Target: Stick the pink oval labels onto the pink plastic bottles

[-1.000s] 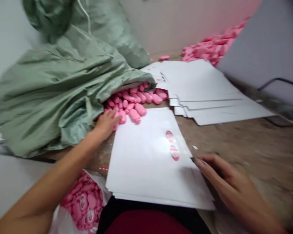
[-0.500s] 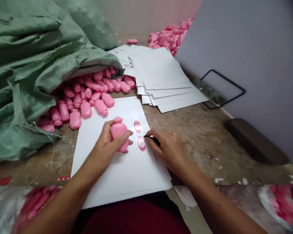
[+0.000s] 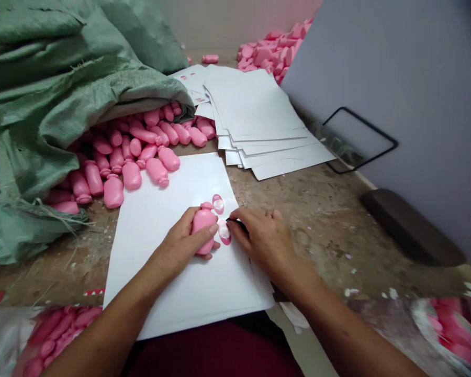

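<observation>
My left hand (image 3: 190, 235) is wrapped round a pink bottle (image 3: 204, 228), held over a white sheet (image 3: 172, 293) with its neck pointing away from me. Two oval pink-and-white stickers lie on the sheet just right of the bottle, an upper one (image 3: 218, 204) and a lower one (image 3: 225, 233). My right hand (image 3: 255, 230) pinches a thin black tool (image 3: 237, 223), whose tip is at the edge of the lower sticker. The rest of the tool is hidden by my fingers.
Many pink bottles (image 3: 132, 175) spill from a green sack (image 3: 51, 99) at the left. Stacked white sheets (image 3: 259, 107) lie behind. A pink heap (image 3: 270, 52) stands at the back. At the right are a black wire frame (image 3: 371, 125) and a dark brown block (image 3: 410, 228).
My left hand has moved the bottle right and slightly nearer me, close beside the stickers. My right hand still pinches the tool near the lower sticker. The view has shifted slightly.
</observation>
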A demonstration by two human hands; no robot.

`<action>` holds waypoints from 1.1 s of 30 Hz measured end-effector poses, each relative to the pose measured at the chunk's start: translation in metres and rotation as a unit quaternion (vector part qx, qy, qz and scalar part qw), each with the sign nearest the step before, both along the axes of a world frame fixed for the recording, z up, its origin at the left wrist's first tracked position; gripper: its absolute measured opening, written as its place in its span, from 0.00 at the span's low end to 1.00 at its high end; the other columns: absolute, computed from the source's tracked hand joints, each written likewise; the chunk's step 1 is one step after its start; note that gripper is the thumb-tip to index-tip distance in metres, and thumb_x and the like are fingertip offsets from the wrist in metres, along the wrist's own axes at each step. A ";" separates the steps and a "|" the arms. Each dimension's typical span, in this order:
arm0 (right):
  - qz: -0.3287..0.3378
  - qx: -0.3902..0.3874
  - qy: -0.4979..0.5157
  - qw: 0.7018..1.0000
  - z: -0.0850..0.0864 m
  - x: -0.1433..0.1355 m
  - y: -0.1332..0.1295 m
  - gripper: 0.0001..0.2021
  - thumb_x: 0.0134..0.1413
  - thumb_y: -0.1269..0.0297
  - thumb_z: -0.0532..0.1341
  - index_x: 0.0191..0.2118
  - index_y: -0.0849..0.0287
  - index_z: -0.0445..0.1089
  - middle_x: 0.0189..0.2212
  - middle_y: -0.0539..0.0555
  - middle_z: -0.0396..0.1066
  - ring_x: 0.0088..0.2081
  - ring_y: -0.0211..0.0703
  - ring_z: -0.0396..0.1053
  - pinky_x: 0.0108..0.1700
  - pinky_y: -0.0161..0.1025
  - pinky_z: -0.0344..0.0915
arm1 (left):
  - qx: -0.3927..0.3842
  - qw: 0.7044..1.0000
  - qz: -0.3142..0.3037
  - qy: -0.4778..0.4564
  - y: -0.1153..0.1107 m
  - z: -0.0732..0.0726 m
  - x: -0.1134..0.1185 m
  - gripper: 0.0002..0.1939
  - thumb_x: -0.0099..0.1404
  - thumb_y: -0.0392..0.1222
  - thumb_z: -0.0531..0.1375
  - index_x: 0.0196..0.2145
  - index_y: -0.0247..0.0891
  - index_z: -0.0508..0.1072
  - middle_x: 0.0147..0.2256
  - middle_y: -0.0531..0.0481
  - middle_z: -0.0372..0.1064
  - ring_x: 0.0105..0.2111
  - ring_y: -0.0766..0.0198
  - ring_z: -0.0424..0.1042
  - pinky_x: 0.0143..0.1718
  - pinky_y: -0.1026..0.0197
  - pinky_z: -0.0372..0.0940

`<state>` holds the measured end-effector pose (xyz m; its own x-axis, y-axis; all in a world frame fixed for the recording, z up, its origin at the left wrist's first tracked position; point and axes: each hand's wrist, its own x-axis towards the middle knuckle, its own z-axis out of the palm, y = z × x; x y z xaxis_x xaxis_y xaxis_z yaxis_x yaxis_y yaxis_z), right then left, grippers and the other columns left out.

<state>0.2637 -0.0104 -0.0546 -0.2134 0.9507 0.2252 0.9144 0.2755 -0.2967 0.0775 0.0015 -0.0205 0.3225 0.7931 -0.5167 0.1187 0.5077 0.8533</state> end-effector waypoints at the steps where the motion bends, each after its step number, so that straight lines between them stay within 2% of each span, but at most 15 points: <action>1: 0.003 -0.016 0.010 1.000 0.001 -0.001 0.001 0.08 0.64 0.65 0.57 0.35 0.56 0.73 0.29 0.51 0.79 0.28 0.43 0.71 0.37 0.42 0.49 | -0.003 1.000 0.002 -0.003 0.000 0.000 0.000 0.23 0.64 0.52 0.63 0.53 0.43 0.66 0.46 0.45 0.70 0.37 0.61 0.77 0.32 0.63 0.70; 4: 0.009 -0.053 0.054 0.997 0.006 0.000 0.004 0.07 0.63 0.65 0.58 0.36 0.55 0.73 0.28 0.51 0.79 0.29 0.43 0.72 0.37 0.41 0.52 | -0.007 1.000 0.011 -0.011 0.000 0.000 0.000 0.24 0.63 0.52 0.63 0.54 0.43 0.66 0.48 0.44 0.71 0.36 0.61 0.77 0.31 0.62 0.70; 8: -0.021 -0.045 0.055 0.997 0.010 0.009 0.004 0.06 0.61 0.65 0.58 0.36 0.54 0.73 0.30 0.51 0.80 0.32 0.46 0.74 0.37 0.42 0.52 | 0.013 1.000 0.001 0.006 -0.003 0.002 0.000 0.26 0.64 0.53 0.62 0.57 0.44 0.65 0.44 0.44 0.73 0.35 0.60 0.76 0.32 0.61 0.68; 11: -0.014 -0.053 0.045 0.997 0.010 0.011 0.001 0.06 0.61 0.65 0.59 0.36 0.54 0.74 0.32 0.52 0.81 0.33 0.47 0.75 0.37 0.43 0.52 | 0.106 0.989 -0.067 0.081 -0.012 0.000 0.000 0.21 0.67 0.51 0.59 0.55 0.44 0.66 0.45 0.45 0.74 0.38 0.58 0.74 0.39 0.56 0.68; 13: -0.012 -0.060 0.045 0.997 0.010 0.011 0.000 0.06 0.61 0.65 0.59 0.37 0.55 0.74 0.33 0.52 0.81 0.33 0.48 0.76 0.37 0.43 0.52 | 0.226 0.953 -0.148 0.138 -0.021 -0.004 0.000 0.17 0.69 0.48 0.57 0.53 0.45 0.68 0.44 0.47 0.75 0.40 0.57 0.72 0.45 0.54 0.66; 15: -0.016 -0.064 0.047 0.997 0.009 0.010 0.000 0.06 0.61 0.66 0.60 0.36 0.55 0.74 0.32 0.51 0.81 0.33 0.47 0.76 0.37 0.43 0.52 | 0.340 0.900 -0.210 0.174 -0.029 -0.010 0.001 0.15 0.70 0.44 0.55 0.52 0.44 0.70 0.44 0.47 0.75 0.40 0.57 0.71 0.46 0.53 0.65; 18: -0.014 -0.068 0.048 0.996 0.009 0.010 0.002 0.05 0.60 0.68 0.60 0.35 0.55 0.74 0.30 0.50 0.80 0.32 0.45 0.75 0.37 0.43 0.52 | 0.436 0.839 -0.246 0.212 -0.035 -0.018 0.001 0.15 0.68 0.38 0.53 0.51 0.39 0.71 0.53 0.41 0.73 0.43 0.53 0.70 0.47 0.50 0.65; 20: -0.005 -0.072 0.045 0.996 0.010 0.011 0.005 0.05 0.59 0.68 0.60 0.35 0.55 0.74 0.31 0.49 0.80 0.32 0.45 0.75 0.37 0.43 0.52 | 0.450 0.815 -0.280 0.234 -0.035 -0.018 0.001 0.14 0.67 0.36 0.54 0.49 0.37 0.72 0.58 0.39 0.68 0.46 0.51 0.69 0.50 0.49 0.65; 23: 0.006 -0.076 0.039 0.996 0.011 0.011 0.007 0.05 0.60 0.67 0.60 0.36 0.54 0.74 0.32 0.50 0.81 0.32 0.45 0.75 0.37 0.43 0.53 | 0.448 0.780 -0.345 0.267 -0.031 -0.012 0.004 0.13 0.66 0.35 0.55 0.47 0.36 0.72 0.59 0.39 0.69 0.44 0.53 0.70 0.48 0.50 0.67; 27: 0.002 -0.064 0.028 0.998 0.010 0.011 0.006 0.05 0.60 0.67 0.60 0.35 0.55 0.74 0.32 0.51 0.81 0.32 0.46 0.75 0.38 0.44 0.52 | 0.447 0.730 -0.397 0.332 -0.031 -0.004 0.011 0.15 0.63 0.33 0.57 0.48 0.35 0.73 0.59 0.37 0.68 0.42 0.53 0.69 0.45 0.51 0.68; 33: 0.009 -0.041 0.016 0.999 0.006 0.008 0.003 0.06 0.61 0.65 0.59 0.34 0.56 0.73 0.32 0.51 0.81 0.31 0.44 0.74 0.37 0.43 0.52 | 0.411 0.718 -0.417 0.375 -0.033 -0.002 0.016 0.19 0.63 0.33 0.57 0.51 0.36 0.72 0.62 0.38 0.65 0.43 0.51 0.68 0.44 0.48 0.69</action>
<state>0.2717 -0.0072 -0.0488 -0.2252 0.9622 0.1530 0.8990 0.2658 -0.3482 0.0936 -0.0314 -0.0230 0.7382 0.6223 -0.2604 0.6723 -0.6467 0.3602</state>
